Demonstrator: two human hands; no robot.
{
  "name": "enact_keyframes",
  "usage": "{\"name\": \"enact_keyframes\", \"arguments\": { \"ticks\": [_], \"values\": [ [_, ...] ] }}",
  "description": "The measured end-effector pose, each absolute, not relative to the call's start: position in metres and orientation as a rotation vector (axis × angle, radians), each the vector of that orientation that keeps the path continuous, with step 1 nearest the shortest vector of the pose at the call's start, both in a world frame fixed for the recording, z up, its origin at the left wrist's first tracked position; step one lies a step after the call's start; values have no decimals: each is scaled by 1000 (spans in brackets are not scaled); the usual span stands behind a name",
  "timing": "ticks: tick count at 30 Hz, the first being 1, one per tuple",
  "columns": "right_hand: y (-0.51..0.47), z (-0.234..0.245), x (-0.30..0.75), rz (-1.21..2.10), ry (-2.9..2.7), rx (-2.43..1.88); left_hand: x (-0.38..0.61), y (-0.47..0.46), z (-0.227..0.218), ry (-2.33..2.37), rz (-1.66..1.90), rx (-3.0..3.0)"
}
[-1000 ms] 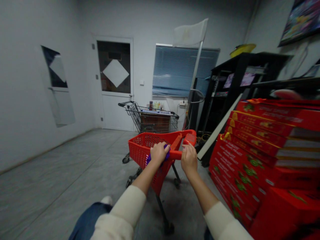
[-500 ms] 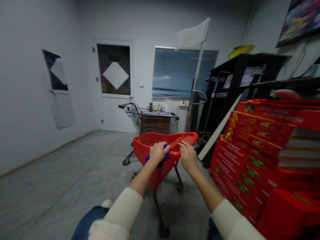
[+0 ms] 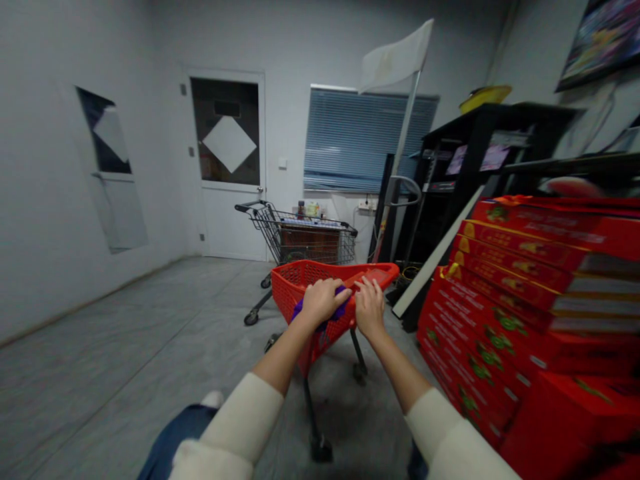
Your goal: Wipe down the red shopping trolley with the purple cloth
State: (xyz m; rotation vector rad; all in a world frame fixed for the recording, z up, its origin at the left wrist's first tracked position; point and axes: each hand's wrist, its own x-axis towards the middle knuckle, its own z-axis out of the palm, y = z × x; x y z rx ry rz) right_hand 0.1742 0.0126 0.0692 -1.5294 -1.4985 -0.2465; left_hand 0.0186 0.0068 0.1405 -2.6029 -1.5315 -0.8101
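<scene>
Clamped on a purple cloth (image 3: pixel 339 312), the left hand (image 3: pixel 320 301) meets the near end of the red shopping cart (image 3: pixel 327 339) ahead, seemingly wiping; the right hand (image 3: pixel 369 308) curls there, tightness unclear, and further strokes call for bracing it.

One view, from your head, facing forward and down
You look past your near hands (image 3: pixel 321 301) — over the red cart (image 3: pixel 286 297) — to the door (image 3: pixel 233 230) and blind (image 3: pixel 345 147) well beyond.

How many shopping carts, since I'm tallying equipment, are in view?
2: a red cart in the foreground and a black wire cart behind it, near the back wall.
</scene>
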Motion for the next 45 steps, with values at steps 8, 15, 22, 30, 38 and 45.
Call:
{"name": "enact_keyframes", "arguments": {
  "ticks": [8,15,22,30,38,45],
  "values": [
    [11,67,168,-208,-1477,-1502,-9,45,122,-1883,-855,-2485],
    [14,61,166,-281,-1426,-1458,17,6,134,-1725,-815,-2464],
    [12,62,165,-328,-1416,-1452,8,15,127,-1647,-952,-2551],
    [8,62,136,-337,-1344,-1484,-5,23,136,-1871,-820,-2461],
    [-3,71,135,-367,-1460,-1490,-12,2,142,-1729,-830,-2531],
    [16,89,185,-520,-1649,-1556,-36,23,148,-1830,-802,-2607]
  ]
}}
